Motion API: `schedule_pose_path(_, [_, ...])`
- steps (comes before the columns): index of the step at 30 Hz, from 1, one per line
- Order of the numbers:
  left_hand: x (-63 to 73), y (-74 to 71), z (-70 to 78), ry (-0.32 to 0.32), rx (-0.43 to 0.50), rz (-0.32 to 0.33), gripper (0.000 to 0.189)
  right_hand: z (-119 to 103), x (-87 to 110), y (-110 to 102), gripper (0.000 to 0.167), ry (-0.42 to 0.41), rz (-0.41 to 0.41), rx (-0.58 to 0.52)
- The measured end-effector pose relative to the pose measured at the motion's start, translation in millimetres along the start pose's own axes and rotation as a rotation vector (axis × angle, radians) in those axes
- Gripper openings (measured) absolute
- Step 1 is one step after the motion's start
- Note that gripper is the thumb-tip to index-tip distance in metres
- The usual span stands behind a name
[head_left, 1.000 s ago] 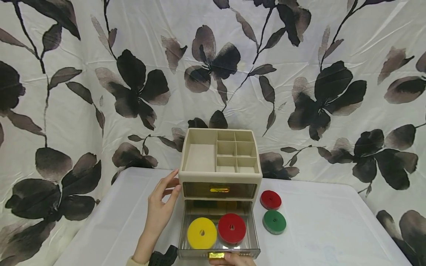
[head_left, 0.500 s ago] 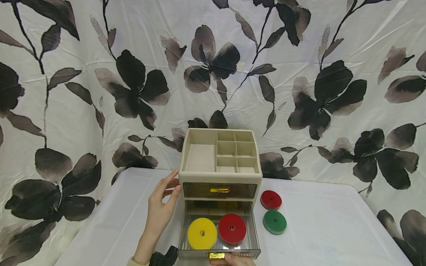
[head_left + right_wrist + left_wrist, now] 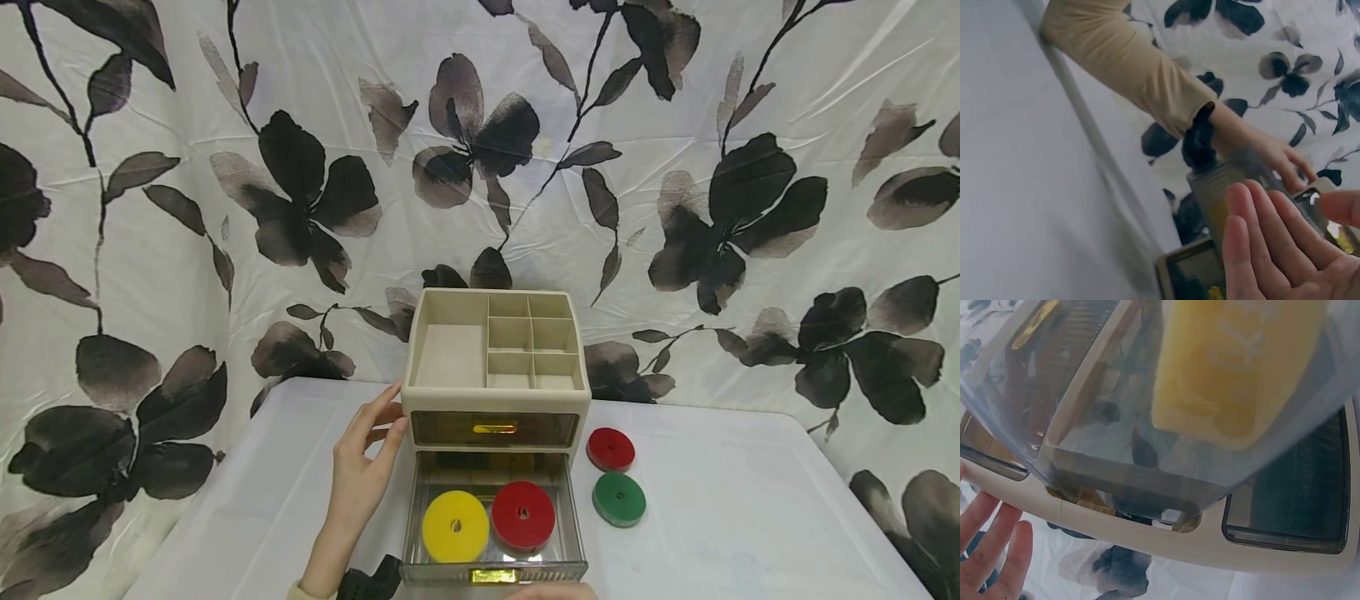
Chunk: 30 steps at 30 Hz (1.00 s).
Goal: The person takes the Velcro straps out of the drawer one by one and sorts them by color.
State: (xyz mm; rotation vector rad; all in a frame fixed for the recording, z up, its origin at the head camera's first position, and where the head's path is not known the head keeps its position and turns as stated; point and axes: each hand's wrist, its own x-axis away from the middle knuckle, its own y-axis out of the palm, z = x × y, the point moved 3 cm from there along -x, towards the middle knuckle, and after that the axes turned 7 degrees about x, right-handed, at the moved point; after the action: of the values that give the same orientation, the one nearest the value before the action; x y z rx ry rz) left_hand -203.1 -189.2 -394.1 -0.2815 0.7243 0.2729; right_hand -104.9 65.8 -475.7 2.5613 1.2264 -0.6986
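Observation:
A cream desktop organizer point(image 3: 498, 402) stands with a clear drawer point(image 3: 442, 572) pulled out, holding a yellow disc point(image 3: 442, 537) and a red disc point(image 3: 522, 512), each with a small centre hole. My left hand point(image 3: 363, 462) rests its fingertips against the organizer's left side, fingers loosely bent. Just in front of the drawer's gold handle point(image 3: 494, 576), my right hand point(image 3: 553, 592) shows only at the bottom edge of the head view. In the right wrist view that right hand point(image 3: 1279, 256) has its fingers extended and holds nothing.
Right of the organizer, a smaller red disc point(image 3: 611, 449) and a green disc point(image 3: 618, 499) lie on the white table point(image 3: 735, 500). A closed drawer point(image 3: 450, 428) sits above the pulled one, another closed drawer point(image 3: 1291, 494) below it. Flowered cloth point(image 3: 585, 208) hangs behind.
My right hand has let go of the gold handle and drawn back a little toward the bottom edge. The left hand and the pulled-out drawer have not moved.

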Motion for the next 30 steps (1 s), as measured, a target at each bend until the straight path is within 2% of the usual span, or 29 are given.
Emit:
schedule_pose_path(1, [0.0,-0.1,0.0,0.0,0.002,-0.001,0.05,-5,-0.3,-1,0.035,0.066,0.01,-0.083])
schedule_pose_path(2, [0.1,-0.3,0.2,0.0,0.003,-0.001,0.05,-9,-0.6,-2,0.034,0.089,0.003,-0.084])
schedule_pose_path(6, [0.6,-0.7,0.1,0.007,0.003,0.003,0.051,-28,-3.9,-4,0.03,0.135,-0.023,0.051])
schedule_pose_path(11, [1.1,-0.3,0.0,0.011,-0.001,0.003,0.051,-51,-12.2,-6,0.026,0.239,-0.073,0.134])
schedule_pose_path(16, [0.7,-1.1,1.7,0.008,-0.002,0.002,0.05,-67,-18.7,-10,0.03,0.411,-0.083,0.121])
schedule_pose_path(21, [0.3,-1.0,2.0,0.015,-0.006,0.002,0.05,-75,-23.4,-15,0.035,0.497,-0.103,0.144])
schedule_pose_path(30, [-0.5,0.2,2.1,0.014,0.003,0.003,0.05,-89,-35.1,-34,0.033,0.616,-0.053,0.403])
